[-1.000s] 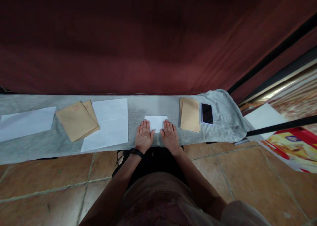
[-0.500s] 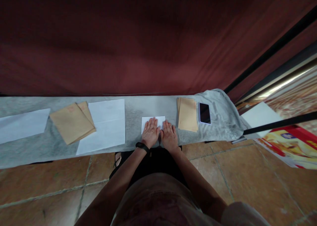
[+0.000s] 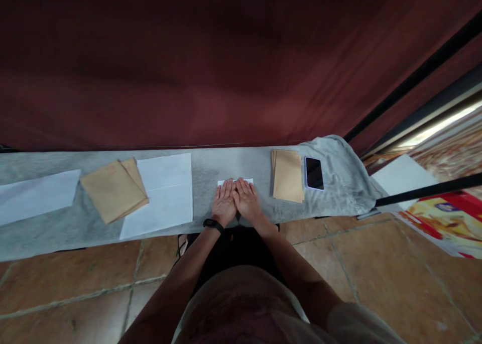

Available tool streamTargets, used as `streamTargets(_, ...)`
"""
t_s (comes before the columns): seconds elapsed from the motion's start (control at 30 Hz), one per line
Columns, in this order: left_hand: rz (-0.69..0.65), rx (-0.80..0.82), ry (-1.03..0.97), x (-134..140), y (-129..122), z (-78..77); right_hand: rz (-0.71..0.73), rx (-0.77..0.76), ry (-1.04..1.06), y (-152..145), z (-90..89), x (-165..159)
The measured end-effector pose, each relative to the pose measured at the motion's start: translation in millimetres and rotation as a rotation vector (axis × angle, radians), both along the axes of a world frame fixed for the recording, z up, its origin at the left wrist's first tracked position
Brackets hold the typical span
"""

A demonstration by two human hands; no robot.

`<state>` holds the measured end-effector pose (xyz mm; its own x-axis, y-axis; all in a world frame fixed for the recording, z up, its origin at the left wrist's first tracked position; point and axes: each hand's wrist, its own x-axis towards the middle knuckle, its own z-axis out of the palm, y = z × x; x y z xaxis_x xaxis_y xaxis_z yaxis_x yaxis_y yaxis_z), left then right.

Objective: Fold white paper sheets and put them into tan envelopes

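Note:
A small white piece of paper (image 3: 220, 183), apparently folded, lies on the grey cloth in front of me. Both my hands rest flat on it, so only its far edge and corners show. My left hand (image 3: 225, 206), with a black band at the wrist, lies open with its fingers stretched forward. Close beside it, my right hand (image 3: 247, 202) is also flat, its thumb side touching the left hand. Neither hand grips anything.
Brown envelopes (image 3: 288, 176) and a phone (image 3: 314, 173) lie to the right. On the left are a large creased white sheet (image 3: 169, 188), more brown envelopes (image 3: 113, 191) and another white sheet (image 3: 41, 193). A dark red cloth (image 3: 226, 83) hangs behind; a colourful box (image 3: 448, 218) stands lower right.
My right hand has slid left and slightly forward onto the paper, against my left hand. The left hand has moved a little left. More of the paper is now covered.

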<state>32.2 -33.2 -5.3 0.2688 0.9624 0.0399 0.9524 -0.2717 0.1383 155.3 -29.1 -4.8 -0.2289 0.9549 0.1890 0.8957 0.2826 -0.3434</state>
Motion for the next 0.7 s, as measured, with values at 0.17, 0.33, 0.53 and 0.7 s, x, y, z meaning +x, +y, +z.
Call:
streamTargets(0.17,0.011,0.054,-0.055,-1.9,1.2,-5.5,-0.022,0.022,-0.072,0.0,-3.0,14.9)
streamTargets(0.33,0.068,0.08,-0.102,-7.0,2.0,-7.7,-0.059,0.047,-0.096,-2.6,-6.6,28.8)
streamTargets(0.53,0.138,0.064,-0.102,-16.9,1.0,-7.7,-0.081,0.099,-0.076,-4.9,-12.1,35.5)
streamTargets(0.7,0.164,0.066,-0.096,-24.7,-1.9,-6.5,-0.111,0.113,-0.084,-9.5,-12.7,40.8)
